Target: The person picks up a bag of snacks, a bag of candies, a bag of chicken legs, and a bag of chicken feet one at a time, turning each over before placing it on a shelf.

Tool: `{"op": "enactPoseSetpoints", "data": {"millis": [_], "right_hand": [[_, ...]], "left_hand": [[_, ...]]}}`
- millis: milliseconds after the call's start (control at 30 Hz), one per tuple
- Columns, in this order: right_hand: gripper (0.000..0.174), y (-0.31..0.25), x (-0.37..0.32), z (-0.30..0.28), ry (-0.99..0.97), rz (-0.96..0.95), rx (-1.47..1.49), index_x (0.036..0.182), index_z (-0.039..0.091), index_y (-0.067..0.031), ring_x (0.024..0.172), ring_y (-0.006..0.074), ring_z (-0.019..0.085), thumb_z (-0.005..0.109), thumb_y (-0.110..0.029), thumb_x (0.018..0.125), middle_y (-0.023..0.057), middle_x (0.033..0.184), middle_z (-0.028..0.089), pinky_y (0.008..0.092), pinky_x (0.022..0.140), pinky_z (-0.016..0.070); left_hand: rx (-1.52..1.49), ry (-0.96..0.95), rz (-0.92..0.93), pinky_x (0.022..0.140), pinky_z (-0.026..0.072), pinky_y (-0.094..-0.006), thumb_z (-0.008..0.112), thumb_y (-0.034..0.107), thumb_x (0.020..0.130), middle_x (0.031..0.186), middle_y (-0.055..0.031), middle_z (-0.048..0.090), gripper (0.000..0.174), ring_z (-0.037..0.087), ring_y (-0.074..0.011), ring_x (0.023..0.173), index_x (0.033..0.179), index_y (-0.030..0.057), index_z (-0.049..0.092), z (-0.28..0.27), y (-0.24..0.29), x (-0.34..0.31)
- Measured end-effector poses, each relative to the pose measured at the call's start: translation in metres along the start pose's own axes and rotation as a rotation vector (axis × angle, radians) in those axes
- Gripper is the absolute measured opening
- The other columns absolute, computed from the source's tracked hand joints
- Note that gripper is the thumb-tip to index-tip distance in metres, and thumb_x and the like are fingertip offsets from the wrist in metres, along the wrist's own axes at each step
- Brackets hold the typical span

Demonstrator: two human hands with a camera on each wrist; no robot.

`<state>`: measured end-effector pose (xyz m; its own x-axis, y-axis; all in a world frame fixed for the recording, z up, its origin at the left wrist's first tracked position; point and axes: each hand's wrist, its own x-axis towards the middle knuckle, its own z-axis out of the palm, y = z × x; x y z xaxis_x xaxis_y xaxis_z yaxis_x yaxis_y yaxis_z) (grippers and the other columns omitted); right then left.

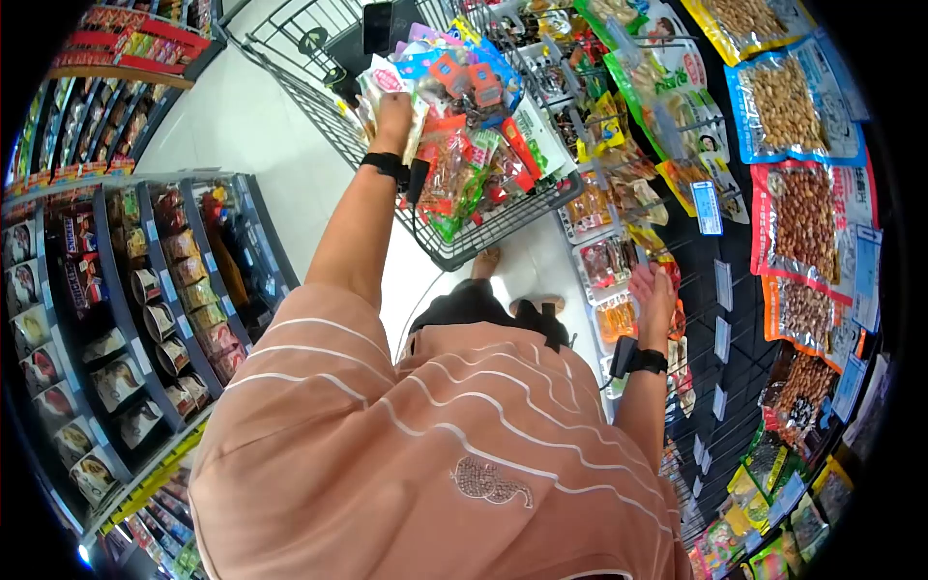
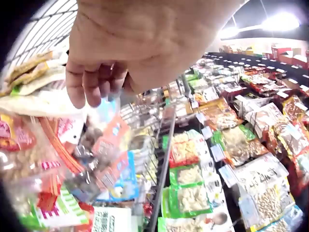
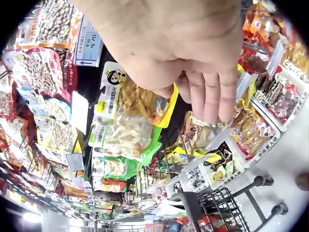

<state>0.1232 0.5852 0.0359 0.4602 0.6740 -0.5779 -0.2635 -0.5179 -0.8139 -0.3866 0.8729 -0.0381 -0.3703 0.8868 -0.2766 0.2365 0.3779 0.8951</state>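
My left hand (image 1: 392,124) is over the shopping cart, beside a white package with a red label (image 1: 385,77). In the left wrist view its fingers (image 2: 84,84) hang loosely bent above the heaped snack bags, with no grip showing. A clear bag of reddish snacks (image 1: 442,164) lies just beside that hand in the cart. My right hand (image 1: 659,302) is by the snack rack. In the right wrist view its fingers (image 3: 210,96) point down, nearly straight, holding nothing. A yellow-edged bag (image 3: 145,100) hangs close by the thumb side.
The wire cart (image 1: 454,259) also holds a dark phone-like object (image 1: 378,27) near its handle. Hooks with hanging bags of nuts (image 1: 795,215) and price tags (image 1: 708,208) line the right. Tiered snack shelves (image 1: 145,300) stand left, across a pale floor (image 1: 271,145).
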Motion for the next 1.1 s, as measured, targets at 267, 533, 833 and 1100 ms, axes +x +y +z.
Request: {"op": "enactPoseSetpoints", "data": {"millis": [267,533,833,1100], "right_hand": [[0.044,-0.017,-0.02,0.026,-0.087,0.103,-0.038,0.124,0.052,0.0008,0.089,0.0222,0.066,0.051,-0.036,0.1,0.015,0.105,0.066,0.0351,0.077,0.0564],[0.042,-0.015,-0.037,0.02,-0.096,0.195,-0.089,0.124,0.053,0.0003,0.085,0.0215,0.068,0.052,-0.034,0.1,0.0149,0.102,0.066,0.0331,0.073,0.0573],[0.042,-0.012,-0.044,0.008,-0.077,0.254,-0.086,0.121,0.054,0.0013,0.086,0.0227,0.067,0.051,-0.035,0.101,0.0153,0.102,0.066,0.0355,0.074,0.0571],[0.039,-0.026,-0.035,0.038,-0.172,0.217,-0.093,0.12,0.056,0.0007,0.088,0.0235,0.067,0.052,-0.033,0.1,0.0152,0.102,0.067,0.0353,0.074,0.0563]], "left_hand": [[0.48,0.266,-0.182,0.101,0.0421,-0.0485,0.05,0.026,0.088,0.125,-0.0344,0.055,0.048,0.052,-0.0477,0.119,0.122,-0.0066,0.057,-0.053,-0.034,0.054],[0.652,0.141,-0.185,0.1,0.0432,-0.0472,0.047,0.026,0.088,0.123,-0.0318,0.058,0.048,0.052,-0.0462,0.12,0.126,-0.0017,0.054,-0.056,-0.07,0.087],[1.001,-0.061,-0.033,0.079,0.0516,-0.0452,0.034,0.028,0.097,0.1,-0.0247,0.068,0.042,0.068,-0.0371,0.092,0.112,-0.0014,0.06,-0.068,-0.122,0.121],[0.874,0.094,-0.06,0.093,0.0479,-0.0485,0.042,0.028,0.091,0.105,-0.0259,0.067,0.043,0.062,-0.0442,0.103,0.101,-0.0034,0.07,-0.056,-0.072,0.048]]}}
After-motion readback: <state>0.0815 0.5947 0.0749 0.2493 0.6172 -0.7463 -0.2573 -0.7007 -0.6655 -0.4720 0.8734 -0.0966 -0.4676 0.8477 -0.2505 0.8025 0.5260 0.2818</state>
